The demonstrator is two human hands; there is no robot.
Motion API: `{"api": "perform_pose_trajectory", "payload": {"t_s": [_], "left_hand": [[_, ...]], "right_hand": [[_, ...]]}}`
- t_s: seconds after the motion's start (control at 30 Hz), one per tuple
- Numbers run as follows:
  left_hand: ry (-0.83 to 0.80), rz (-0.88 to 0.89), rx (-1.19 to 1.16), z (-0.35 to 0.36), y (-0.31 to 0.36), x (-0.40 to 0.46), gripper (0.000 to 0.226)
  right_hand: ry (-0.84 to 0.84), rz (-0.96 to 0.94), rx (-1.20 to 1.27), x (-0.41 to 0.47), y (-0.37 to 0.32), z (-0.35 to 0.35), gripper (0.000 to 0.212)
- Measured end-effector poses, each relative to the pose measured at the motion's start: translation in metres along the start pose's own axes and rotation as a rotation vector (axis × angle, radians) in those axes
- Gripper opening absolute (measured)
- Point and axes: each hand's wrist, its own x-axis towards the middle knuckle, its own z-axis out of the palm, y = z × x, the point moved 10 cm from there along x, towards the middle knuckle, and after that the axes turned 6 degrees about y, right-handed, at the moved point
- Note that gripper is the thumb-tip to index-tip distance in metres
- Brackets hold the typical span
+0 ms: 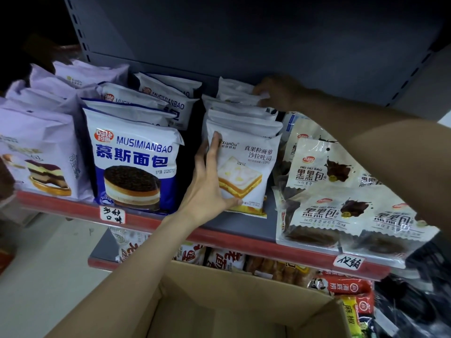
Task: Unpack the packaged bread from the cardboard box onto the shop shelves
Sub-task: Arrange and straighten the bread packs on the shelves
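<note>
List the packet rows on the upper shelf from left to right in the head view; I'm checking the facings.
Purple layered-cake packets → blue Musimianbao packets → white XianDu toast packets, front one held by the left hand, back one touched by the right hand → Hei Hei Bao packets.

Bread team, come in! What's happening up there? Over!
Left hand holds front toast pack. Right hand on back pack. Box looks empty. Nothing blocking.
</note>
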Motion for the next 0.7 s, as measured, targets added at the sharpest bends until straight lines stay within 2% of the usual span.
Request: {"api": "perform_pose_trajectory", "payload": {"t_s": [0.1,0.13,0.23,0.3,0.53,0.7], "left_hand": [[0.005,-0.036,-0.045,-0.003,-0.002,0.003,0.140],[0.003,-0.050,-0.058,-0.003,-0.003,0.004,0.141],[-0.014,-0.081,-0.078,-0.001,-0.005,0.007,0.144],[-0.020,-0.077,-0.075,0.000,-0.003,0.006,0.144],[0.004,-0.075,-0.078,0.002,-0.001,0.006,0.142],[-0.004,-0.076,-0.103,0.003,-0.002,0.008,0.141]], "right_hand": [[0.239,-0.097,0.008,-0.005,-0.013,-0.034,0.021],[0.243,-0.121,0.027,-0.008,-0.017,-0.038,0.018],[0.006,-0.069,0.000,-0.012,-0.017,-0.012,0.021],[-0.053,-0.044,-0.008,-0.011,-0.016,-0.001,0.028],[0.046,-0.053,0.016,-0.028,-0.011,-0.017,0.030],[0.011,0.020,-0.055,-0.032,-0.001,-0.011,0.023]]}}
